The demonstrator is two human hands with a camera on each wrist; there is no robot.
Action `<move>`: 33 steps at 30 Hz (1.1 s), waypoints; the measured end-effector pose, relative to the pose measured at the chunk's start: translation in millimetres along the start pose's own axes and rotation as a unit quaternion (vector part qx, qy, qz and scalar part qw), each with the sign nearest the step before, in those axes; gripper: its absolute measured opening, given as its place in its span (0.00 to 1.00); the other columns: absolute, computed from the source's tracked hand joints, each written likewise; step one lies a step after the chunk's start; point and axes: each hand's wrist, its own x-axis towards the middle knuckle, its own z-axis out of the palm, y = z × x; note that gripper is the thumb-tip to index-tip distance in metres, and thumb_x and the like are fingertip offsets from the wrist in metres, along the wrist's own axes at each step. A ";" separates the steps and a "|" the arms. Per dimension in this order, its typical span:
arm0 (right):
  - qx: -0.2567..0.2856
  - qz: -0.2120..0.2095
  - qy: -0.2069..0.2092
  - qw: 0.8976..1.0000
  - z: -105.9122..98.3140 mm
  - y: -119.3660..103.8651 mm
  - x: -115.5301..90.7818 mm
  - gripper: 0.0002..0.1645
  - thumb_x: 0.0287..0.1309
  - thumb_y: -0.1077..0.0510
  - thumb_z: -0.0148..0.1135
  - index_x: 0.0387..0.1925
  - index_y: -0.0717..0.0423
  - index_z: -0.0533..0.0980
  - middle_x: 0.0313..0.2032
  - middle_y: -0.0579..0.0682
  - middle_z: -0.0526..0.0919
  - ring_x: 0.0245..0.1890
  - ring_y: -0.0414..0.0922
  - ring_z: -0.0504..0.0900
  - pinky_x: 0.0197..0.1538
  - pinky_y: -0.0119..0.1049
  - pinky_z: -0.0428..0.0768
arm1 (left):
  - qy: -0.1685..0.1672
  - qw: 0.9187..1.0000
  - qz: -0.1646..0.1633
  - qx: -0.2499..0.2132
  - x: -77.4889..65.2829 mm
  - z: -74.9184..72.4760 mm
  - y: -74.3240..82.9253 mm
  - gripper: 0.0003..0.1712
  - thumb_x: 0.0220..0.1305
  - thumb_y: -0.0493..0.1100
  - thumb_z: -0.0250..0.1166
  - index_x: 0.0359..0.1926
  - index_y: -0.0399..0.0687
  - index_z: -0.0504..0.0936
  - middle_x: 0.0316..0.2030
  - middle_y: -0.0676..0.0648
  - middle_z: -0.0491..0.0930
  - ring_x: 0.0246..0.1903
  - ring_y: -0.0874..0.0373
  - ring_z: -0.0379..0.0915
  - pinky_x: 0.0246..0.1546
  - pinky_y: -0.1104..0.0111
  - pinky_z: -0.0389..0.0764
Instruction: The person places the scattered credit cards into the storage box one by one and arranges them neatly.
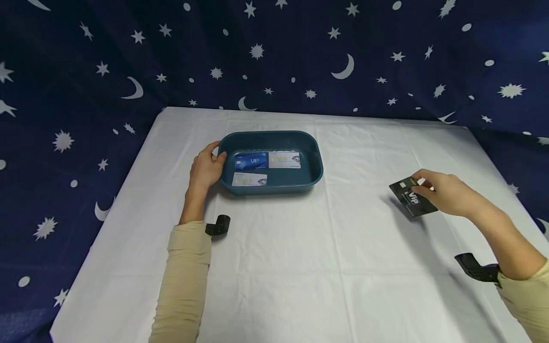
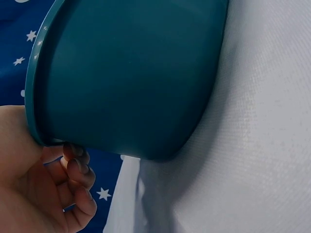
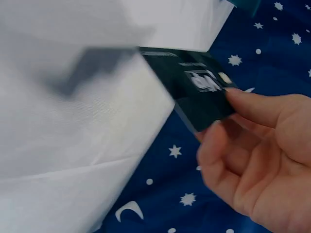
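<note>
My left hand (image 1: 208,166) grips the left end of a teal plastic basin (image 1: 270,189), its thumb over the rim and the other fingers outside the wall. In the left wrist view that hand (image 2: 43,174) has its fingers curled below the rim. Inside the basin lie a blue VIP card (image 1: 250,161), a white VIP card (image 1: 285,160) and another white card (image 1: 249,179) nearer the front. Off to the right, my right hand (image 1: 450,193) pinches a black VIP card (image 1: 413,197) between thumb and fingers. The card (image 3: 189,82) is tilted and casts a shadow on the cloth.
A white cloth (image 1: 291,267) covers the table. Behind it and at both sides hangs a dark blue curtain (image 1: 296,52) printed with stars and moons. Black wrist mounts (image 1: 476,269) stick out from both sleeves.
</note>
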 end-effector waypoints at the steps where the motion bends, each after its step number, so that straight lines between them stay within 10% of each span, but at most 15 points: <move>1: 0.002 0.001 0.013 1.000 -2.9 -1.6 0.9 0.18 0.70 0.63 0.51 0.55 0.70 0.66 0.37 0.69 0.80 0.31 0.56 0.79 0.29 0.46 0.75 | 0.000 1.000 0.001 0.001 0.2 -0.4 0.3 0.26 0.73 0.44 0.54 0.68 0.40 0.67 0.24 0.46 0.70 0.25 0.52 0.66 0.31 0.63 0.64; 10: -0.020 -0.040 0.137 0.990 -17.3 -38.2 24.2 0.19 0.70 0.61 0.53 0.57 0.66 0.69 0.38 0.69 0.81 0.33 0.60 0.80 0.33 0.56 0.73 | -0.001 1.000 0.000 0.004 -0.5 -2.2 0.1 0.27 0.73 0.45 0.54 0.68 0.41 0.67 0.26 0.45 0.71 0.25 0.52 0.66 0.30 0.63 0.64; 33: -0.076 -0.174 0.168 0.967 -28.9 -121.0 72.8 0.17 0.65 0.63 0.58 0.55 0.56 0.74 0.33 0.58 0.84 0.29 0.53 0.81 0.28 0.52 0.76 | -0.004 1.000 -0.004 -0.003 -5.8 -1.3 2.2 0.26 0.73 0.45 0.55 0.68 0.42 0.68 0.26 0.45 0.72 0.26 0.52 0.67 0.30 0.63 0.65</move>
